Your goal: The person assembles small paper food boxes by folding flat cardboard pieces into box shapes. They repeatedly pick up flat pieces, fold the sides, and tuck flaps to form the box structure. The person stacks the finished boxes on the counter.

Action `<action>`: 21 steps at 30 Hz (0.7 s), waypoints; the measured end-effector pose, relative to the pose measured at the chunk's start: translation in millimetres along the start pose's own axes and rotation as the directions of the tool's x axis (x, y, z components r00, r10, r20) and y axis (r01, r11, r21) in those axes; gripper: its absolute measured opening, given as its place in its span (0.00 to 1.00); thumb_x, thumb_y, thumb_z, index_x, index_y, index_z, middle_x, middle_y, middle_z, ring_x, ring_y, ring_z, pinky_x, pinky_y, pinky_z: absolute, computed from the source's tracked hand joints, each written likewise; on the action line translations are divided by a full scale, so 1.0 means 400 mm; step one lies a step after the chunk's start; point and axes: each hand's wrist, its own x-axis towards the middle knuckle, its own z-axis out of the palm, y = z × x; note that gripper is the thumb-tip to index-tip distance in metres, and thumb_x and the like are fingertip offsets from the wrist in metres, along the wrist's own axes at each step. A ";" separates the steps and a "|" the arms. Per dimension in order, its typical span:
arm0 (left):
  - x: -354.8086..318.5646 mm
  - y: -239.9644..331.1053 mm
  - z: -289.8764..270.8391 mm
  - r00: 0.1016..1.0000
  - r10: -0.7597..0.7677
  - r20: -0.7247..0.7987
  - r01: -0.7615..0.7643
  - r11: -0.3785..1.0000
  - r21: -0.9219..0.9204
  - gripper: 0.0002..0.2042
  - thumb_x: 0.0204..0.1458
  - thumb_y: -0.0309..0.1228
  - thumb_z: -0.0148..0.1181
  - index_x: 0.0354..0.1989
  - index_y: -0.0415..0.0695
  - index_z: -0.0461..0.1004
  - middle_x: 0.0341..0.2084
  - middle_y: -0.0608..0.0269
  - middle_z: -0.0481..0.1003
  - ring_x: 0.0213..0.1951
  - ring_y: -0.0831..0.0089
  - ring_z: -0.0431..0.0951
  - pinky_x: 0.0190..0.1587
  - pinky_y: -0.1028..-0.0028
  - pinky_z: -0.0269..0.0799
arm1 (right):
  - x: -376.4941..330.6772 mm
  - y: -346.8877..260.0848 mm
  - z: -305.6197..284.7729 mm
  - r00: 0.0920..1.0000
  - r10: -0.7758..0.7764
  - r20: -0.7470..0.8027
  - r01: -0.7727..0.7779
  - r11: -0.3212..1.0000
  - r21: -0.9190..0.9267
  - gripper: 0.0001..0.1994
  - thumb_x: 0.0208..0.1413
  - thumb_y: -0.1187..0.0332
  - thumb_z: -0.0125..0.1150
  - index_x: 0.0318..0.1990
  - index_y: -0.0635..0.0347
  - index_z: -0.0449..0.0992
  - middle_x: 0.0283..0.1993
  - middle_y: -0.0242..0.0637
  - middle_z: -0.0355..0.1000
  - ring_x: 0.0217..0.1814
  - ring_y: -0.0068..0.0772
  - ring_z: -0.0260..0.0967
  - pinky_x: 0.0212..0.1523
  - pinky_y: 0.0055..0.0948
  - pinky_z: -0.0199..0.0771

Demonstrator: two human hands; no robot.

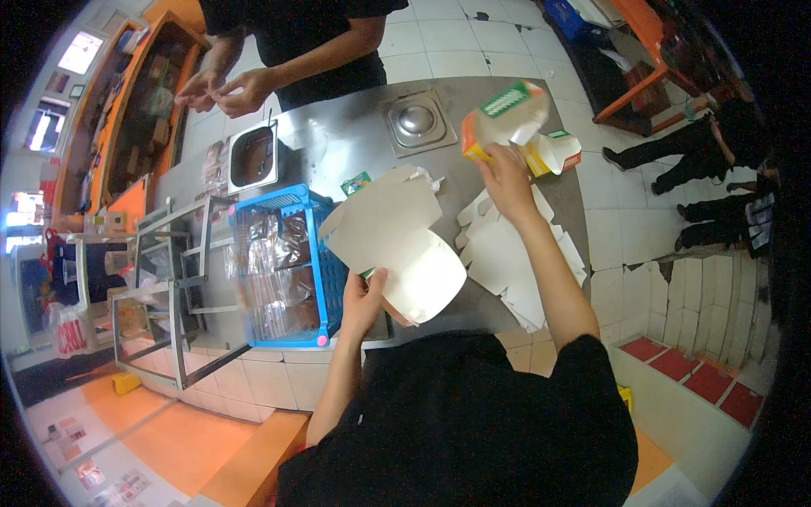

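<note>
My left hand (365, 300) holds a stack of flat white cardboard box blanks (397, 237) by its lower edge, tilted above the steel counter (338, 135). My right hand (505, 173) reaches far forward and grips a folded carton (505, 118), white with orange and green print, near the counter's right end. Beside it stands another assembled carton (557, 154), open at the top. More flat white blanks (507, 258) lie spread on the counter under my right forearm.
A blue plastic basket (287, 270) with clear bags stands left of my left hand. A metal tub (252, 156) and a round metal lid (417, 121) sit farther back. Another person's hands (221, 91) work across the counter. A metal rack (160, 287) stands at left.
</note>
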 end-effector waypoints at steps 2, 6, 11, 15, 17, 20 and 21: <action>0.005 0.009 0.001 0.999 0.042 -0.007 -0.042 0.997 0.058 0.20 0.63 0.29 0.58 0.61 0.35 0.67 0.51 0.55 0.75 0.52 0.70 0.75 0.56 0.70 0.70 | -0.093 -0.083 -0.044 0.982 -0.085 -0.169 0.100 0.992 0.080 0.14 0.56 0.69 0.64 0.49 0.59 0.75 0.48 0.46 0.75 0.59 0.52 0.68 0.64 0.59 0.59; 0.006 0.016 0.016 0.993 0.113 0.020 -0.115 0.986 0.118 0.21 0.62 0.28 0.57 0.62 0.35 0.66 0.51 0.53 0.75 0.52 0.68 0.75 0.57 0.69 0.70 | -0.271 -0.204 -0.073 0.931 -0.342 -0.126 0.349 0.936 0.043 0.12 0.53 0.76 0.64 0.45 0.59 0.76 0.46 0.41 0.75 0.56 0.47 0.71 0.68 0.54 0.58; -0.005 0.018 0.013 0.993 0.107 0.047 -0.111 0.988 0.106 0.20 0.61 0.28 0.58 0.60 0.35 0.67 0.51 0.53 0.76 0.52 0.69 0.75 0.56 0.69 0.70 | -0.359 -0.174 -0.071 0.984 -0.088 -0.157 0.081 0.995 -0.053 0.05 0.57 0.76 0.59 0.40 0.62 0.76 0.41 0.40 0.76 0.51 0.44 0.73 0.67 0.51 0.59; -0.022 0.025 -0.002 0.986 0.144 0.079 -0.154 0.978 0.143 0.18 0.62 0.28 0.57 0.59 0.35 0.68 0.48 0.54 0.77 0.48 0.71 0.77 0.52 0.69 0.72 | -0.412 -0.127 -0.072 0.997 -0.030 -0.067 0.024 0.996 -0.091 0.05 0.59 0.75 0.58 0.41 0.63 0.78 0.40 0.41 0.75 0.48 0.44 0.72 0.65 0.49 0.59; -0.029 0.030 0.004 0.978 0.165 0.131 -0.189 0.960 0.206 0.19 0.61 0.28 0.57 0.58 0.35 0.68 0.45 0.55 0.78 0.46 0.73 0.78 0.49 0.70 0.73 | -0.442 -0.114 -0.073 0.999 0.000 -0.049 -0.005 0.995 -0.097 0.06 0.59 0.74 0.58 0.42 0.63 0.78 0.40 0.41 0.75 0.48 0.45 0.72 0.65 0.47 0.59; -0.026 0.042 0.029 0.956 0.170 0.241 -0.279 0.782 0.557 0.27 0.53 0.38 0.70 0.55 0.34 0.69 0.43 0.45 0.79 0.43 0.57 0.81 0.47 0.63 0.75 | -0.471 -0.090 -0.089 0.992 0.100 -0.078 -0.110 0.984 -0.141 0.07 0.60 0.72 0.56 0.42 0.61 0.78 0.42 0.41 0.75 0.49 0.46 0.71 0.65 0.51 0.58; -0.023 0.049 0.038 0.951 0.154 0.270 -0.297 0.708 0.641 0.29 0.51 0.41 0.73 0.54 0.34 0.69 0.42 0.42 0.78 0.42 0.52 0.81 0.46 0.62 0.75 | -0.478 -0.083 -0.097 0.989 0.114 -0.090 -0.127 0.980 -0.154 0.07 0.60 0.72 0.56 0.43 0.61 0.78 0.42 0.41 0.75 0.49 0.46 0.71 0.65 0.51 0.58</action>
